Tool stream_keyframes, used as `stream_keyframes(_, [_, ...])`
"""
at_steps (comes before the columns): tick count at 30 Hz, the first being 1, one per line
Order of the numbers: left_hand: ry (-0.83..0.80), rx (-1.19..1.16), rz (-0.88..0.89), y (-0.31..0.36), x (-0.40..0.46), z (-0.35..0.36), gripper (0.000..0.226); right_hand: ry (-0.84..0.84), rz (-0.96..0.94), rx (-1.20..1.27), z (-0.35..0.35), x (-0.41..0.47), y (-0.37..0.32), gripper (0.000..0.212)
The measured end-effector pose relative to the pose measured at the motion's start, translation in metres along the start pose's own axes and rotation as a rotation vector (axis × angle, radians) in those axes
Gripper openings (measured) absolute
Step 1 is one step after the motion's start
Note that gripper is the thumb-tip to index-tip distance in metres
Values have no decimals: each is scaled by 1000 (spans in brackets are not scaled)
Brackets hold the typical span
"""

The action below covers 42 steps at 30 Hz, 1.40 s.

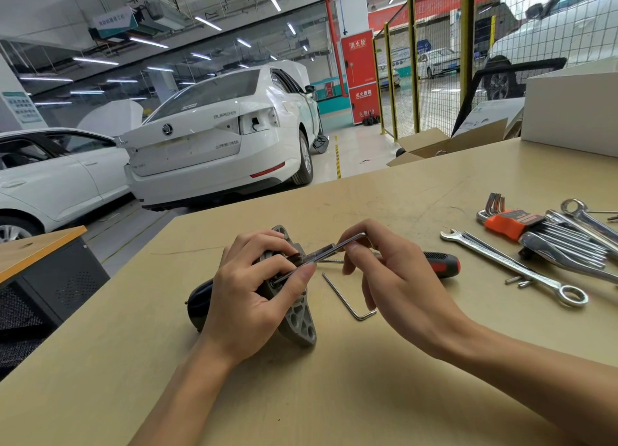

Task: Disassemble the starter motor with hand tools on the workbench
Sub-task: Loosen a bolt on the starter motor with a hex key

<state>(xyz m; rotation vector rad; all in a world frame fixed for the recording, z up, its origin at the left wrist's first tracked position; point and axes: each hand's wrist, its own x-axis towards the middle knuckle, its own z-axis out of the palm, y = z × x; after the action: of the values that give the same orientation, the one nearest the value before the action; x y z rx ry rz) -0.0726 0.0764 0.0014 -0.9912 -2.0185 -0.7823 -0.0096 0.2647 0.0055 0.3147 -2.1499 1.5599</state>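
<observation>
The starter motor (298, 322) lies on the tan workbench (334, 395), its grey flanged nose housing facing me and its dark body pointing left. My left hand (255, 290) grips the housing from the left, thumb across its face. My right hand (384, 275) pinches the long arm of an L-shaped hex key (337, 246), whose tip sits in the housing near my left thumb. A second, thinner hex key (347, 300) lies loose on the bench just right of the motor.
A red-and-black screwdriver (441, 263) lies behind my right hand. Further right are a combination wrench (511, 266), a hex key set in an orange holder (515, 223), more wrenches (588, 221) and small loose bolts (518, 281). White box at far right, white cars beyond.
</observation>
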Motion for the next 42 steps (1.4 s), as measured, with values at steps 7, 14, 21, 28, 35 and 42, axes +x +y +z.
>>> stream_keyframes(7, [1, -3, -6, 1, 0, 0, 35, -1, 1, -5, 0, 0, 0, 16])
stream_keyframes(14, [-2, 3, 1, 0, -1, 0, 35, -3, 9, 1, 0, 1, 0, 15])
stream_keyframes(21, [-2, -4, -6, 1, 0, 0, 34, -6, 12, 1, 0, 0, 0, 14])
stream_keyframes(28, [2, 1, 0, 0, 0, 0, 35, 3, 12, 7, 0, 1, 1, 15])
stream_keyframes(35, [0, -2, -1, 0, 0, -1, 35, 2, 12, 16, 1, 1, 1, 15])
stream_keyframes(42, [-3, -4, -5, 0, 0, -1, 35, 1, 10, 26, 1, 1, 1, 15])
